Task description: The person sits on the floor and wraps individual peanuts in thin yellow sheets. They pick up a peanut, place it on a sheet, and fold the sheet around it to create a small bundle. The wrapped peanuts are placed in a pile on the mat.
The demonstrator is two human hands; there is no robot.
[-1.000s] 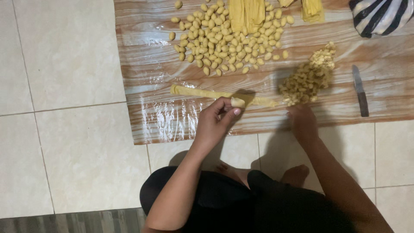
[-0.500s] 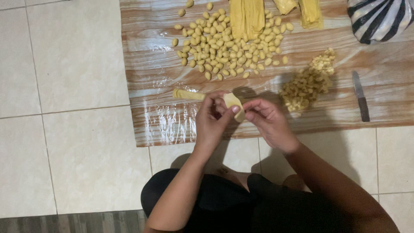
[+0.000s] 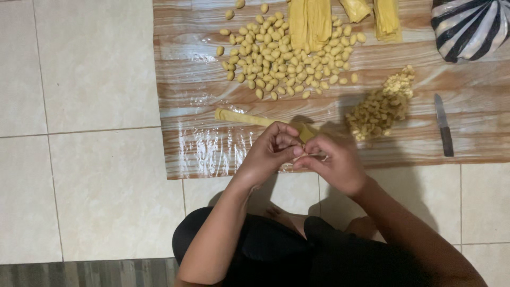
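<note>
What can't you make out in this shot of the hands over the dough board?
- Head view: the piece pinched between the left hand and right hand is covered by the fingertips; shape unclear.
- The dough strip disappears under the hands at its right end.
- The striped bag and folded dough sheets are cut off by the top edge.
- The crumbly pile is too small to tell single pieces.
</note>
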